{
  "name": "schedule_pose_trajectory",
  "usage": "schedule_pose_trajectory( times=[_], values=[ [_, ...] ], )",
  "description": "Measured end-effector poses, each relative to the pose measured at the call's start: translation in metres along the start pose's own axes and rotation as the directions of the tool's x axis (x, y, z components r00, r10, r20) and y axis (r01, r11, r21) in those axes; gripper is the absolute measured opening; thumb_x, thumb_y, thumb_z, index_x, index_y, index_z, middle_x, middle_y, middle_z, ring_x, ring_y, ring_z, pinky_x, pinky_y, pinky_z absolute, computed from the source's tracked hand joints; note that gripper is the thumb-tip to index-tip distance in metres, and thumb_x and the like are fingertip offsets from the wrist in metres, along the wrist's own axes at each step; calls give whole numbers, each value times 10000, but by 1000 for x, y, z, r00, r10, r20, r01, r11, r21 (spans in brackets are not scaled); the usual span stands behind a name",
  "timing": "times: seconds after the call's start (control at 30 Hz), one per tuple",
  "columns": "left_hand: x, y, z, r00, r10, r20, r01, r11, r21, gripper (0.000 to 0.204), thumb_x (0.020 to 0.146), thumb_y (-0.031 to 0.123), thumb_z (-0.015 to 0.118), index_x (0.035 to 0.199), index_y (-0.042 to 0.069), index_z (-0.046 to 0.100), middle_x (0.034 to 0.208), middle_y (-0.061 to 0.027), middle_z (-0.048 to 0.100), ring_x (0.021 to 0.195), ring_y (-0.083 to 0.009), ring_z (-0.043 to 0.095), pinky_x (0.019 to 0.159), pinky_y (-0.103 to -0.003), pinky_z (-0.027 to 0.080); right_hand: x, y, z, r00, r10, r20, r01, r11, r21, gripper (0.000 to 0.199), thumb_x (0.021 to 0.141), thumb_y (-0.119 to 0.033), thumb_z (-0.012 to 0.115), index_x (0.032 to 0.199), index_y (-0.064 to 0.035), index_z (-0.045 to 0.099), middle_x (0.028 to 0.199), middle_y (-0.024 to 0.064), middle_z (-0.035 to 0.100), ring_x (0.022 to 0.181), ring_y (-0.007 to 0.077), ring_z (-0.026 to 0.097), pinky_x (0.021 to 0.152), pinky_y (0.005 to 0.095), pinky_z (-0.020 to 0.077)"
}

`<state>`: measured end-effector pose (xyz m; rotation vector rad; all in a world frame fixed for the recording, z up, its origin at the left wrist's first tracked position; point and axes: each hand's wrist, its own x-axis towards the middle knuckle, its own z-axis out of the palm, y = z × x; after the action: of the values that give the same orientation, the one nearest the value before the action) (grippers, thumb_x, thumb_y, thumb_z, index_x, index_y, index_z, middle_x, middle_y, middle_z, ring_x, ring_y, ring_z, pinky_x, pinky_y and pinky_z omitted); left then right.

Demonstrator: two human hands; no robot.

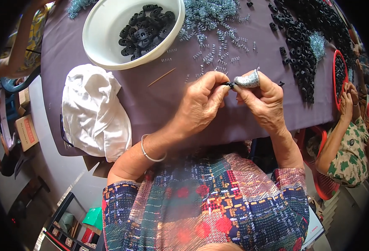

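Two hands: the left hand (pixel 200 100) and the right hand (pixel 262 99) are each closed in a pinch, their fingertips meeting at one small black part (pixel 230 85).
Part: held up over the counter (pixel 149 106), between the thumbs; whether it is one piece or several, I cannot tell from where I stand.
Grip: I would keep the left pinch firm and make the small adjustments with the right one, so that the part does not twist.
Pressure: gentle and straight is best, I think, because such a tiny thing may easily jump away from the fingers.
Sleeve (pixel 247 80): silvery and speckled, it covers a finger of the right hand.
Springs (pixel 211 14): thin coils of shiny wire, tangled in a heap, with single ones scattered nearer to the hands.
Bowl (pixel 93 46): round, smooth, white, with chunky black pieces (pixel 144 35) inside.
Black heap (pixel 303 73): short, dark, hollow-looking bodies at the right.
Stick (pixel 162 77): slim, straight, wooden to my eye.
Cloth (pixel 92 106): white, soft, lying in folds.
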<state>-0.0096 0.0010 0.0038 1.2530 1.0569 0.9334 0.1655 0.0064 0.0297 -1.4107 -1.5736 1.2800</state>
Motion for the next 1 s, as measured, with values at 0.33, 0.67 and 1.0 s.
schedule_pose_trajectory(
  times=[0.33,0.67,1.0],
  values=[
    [3,4,-1,1000,9,20,-8,999,-50,112,914,38,587,1009,-16,561,819,-37,614,677,-76,588,600,-218,495,-1,2,1,963,-269,-34,255,940,-227,117,854,54,613,967,23,612,849,42,637,731,95,627,648,232,527],
    [10,5,-14,979,-107,176,174,888,-426,175,908,113,623,1014,-23,595,895,-99,677,778,-137,652,683,-252,536,-14,10,26,845,-452,-285,388,886,-253,423,747,37,672,1157,21,568,897,100,636,750,189,648,636,292,525],
    [8,5,-15,965,-140,222,234,842,-487,183,913,127,605,1016,-23,595,934,-128,680,852,-174,669,755,-292,551,-10,4,34,739,-661,-134,370,563,-739,358,674,-83,718,955,74,562,900,199,585,769,344,609,641,388,533]
  ],
)
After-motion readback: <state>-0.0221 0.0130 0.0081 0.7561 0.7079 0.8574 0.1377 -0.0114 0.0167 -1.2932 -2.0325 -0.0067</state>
